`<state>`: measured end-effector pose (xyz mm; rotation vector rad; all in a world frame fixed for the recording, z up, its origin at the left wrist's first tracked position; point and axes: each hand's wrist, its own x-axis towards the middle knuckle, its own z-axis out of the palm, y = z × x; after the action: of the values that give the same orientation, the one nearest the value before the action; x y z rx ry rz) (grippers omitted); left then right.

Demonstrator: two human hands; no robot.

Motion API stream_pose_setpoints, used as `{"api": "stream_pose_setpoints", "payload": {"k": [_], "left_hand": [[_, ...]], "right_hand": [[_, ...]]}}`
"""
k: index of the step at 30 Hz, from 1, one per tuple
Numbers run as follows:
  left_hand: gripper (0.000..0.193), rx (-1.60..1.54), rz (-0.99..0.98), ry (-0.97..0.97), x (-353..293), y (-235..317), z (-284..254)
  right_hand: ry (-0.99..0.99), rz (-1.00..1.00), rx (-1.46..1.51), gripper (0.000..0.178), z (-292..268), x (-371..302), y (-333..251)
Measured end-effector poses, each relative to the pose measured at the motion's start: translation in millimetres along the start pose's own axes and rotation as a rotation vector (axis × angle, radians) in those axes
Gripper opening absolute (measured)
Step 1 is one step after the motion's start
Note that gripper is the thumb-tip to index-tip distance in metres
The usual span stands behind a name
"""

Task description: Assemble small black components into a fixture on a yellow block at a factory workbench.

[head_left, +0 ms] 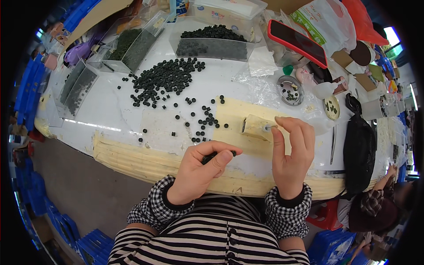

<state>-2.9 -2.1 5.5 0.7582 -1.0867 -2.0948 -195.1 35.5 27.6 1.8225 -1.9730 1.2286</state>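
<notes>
My left hand [196, 170] is closed around several small black grooved rubber pieces [210, 157]; one shows at the thumb and index fingertips. To its right, my right hand [293, 152] makes a pinch, thumb and index fingertips close together at a thin grey pin [268, 127]. That pin sticks out of the right end of a yellowish, tape-wrapped block [255, 127] lying on the table. Whatever sits between the right fingertips is too small to make out. Loose black rubber pieces [207, 119] are scattered left of the block, and a large pile [163, 79] of them lies farther back.
Clear plastic bins [212, 52] with black pieces stand at the back. A red-cased phone [298, 43] leans at the back right, near a round dish [290, 90]. Metal tweezers [333, 145] and a black bag [360, 150] lie right. Yellow tape [128, 161] covers the front edge.
</notes>
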Motion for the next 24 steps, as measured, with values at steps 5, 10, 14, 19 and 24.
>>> {"api": "stream_pose_setpoints", "payload": {"k": [5, 10, 14, 19, 24], "left_hand": [[0.018, 0.183, 0.107, 0.08, -4.5, 10.4, 1.4], [0.017, 0.325, 0.222, 0.0, -0.5, 6.2, -0.3], [0.018, 0.332, 0.21, -0.058, 0.1, 8.3, -0.1], [0.016, 0.216, 0.144, 0.026, -1.1, 11.3, 8.9], [0.019, 0.228, 0.186, -0.015, 2.4, 1.9, 0.9]], "right_hand": [[0.004, -0.066, 0.115, 0.041, -12.7, -14.6, -20.5], [-0.074, -0.127, 0.282, 0.04, -1.5, -24.2, -34.4], [-0.082, -0.137, 0.313, 0.035, 1.1, -25.0, -31.8], [-0.069, -0.016, 0.373, 0.031, -0.5, -25.5, -29.5], [-0.08, 0.006, 0.418, 0.031, 1.2, -27.1, -28.5]]}}
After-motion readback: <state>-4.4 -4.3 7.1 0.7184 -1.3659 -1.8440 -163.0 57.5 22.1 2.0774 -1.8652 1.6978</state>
